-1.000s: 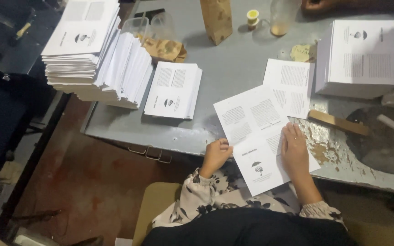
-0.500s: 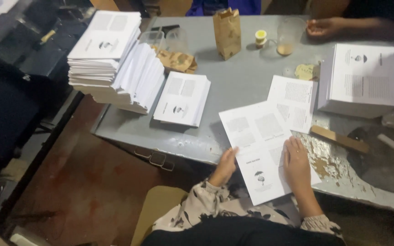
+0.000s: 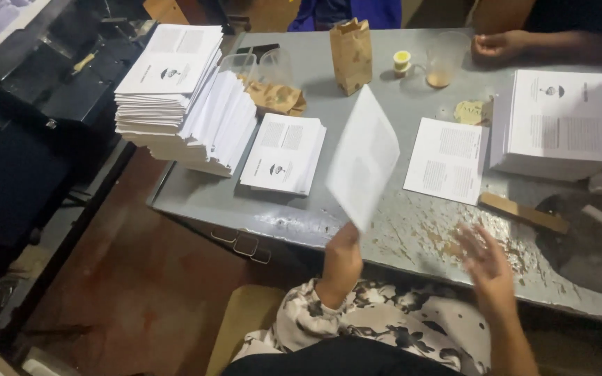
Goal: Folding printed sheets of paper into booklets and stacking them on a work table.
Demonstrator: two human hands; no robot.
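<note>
The left hand [image 3: 343, 252] pinches the bottom corner of a white folded sheet [image 3: 362, 157] between thumb and fingers and holds it up in the air above the near edge of the grey metal table [image 3: 357, 223]. The right hand [image 3: 488, 268] hovers just over the worn, paint-chipped part of that near edge, fingers spread and holding nothing (it is blurred, so no finer detail shows).

At the far edge stands a brown paper bag [image 3: 351, 44], upright with its top folded; what is inside cannot be seen. Just beside it to the right sits a small yellow-capped pot [image 3: 402, 61], then a clear plastic cup [image 3: 443, 64] with a little brown liquid at the bottom. Two more clear cups [image 3: 259, 67] stand left of the bag, seemingly empty. A tall stack of printed sheets [image 3: 168, 90] fills the far left corner, with a small pile of folded leaflets [image 3: 284, 153] beside it. Another person's hand [image 3: 497, 46] rests at the far edge.
</note>
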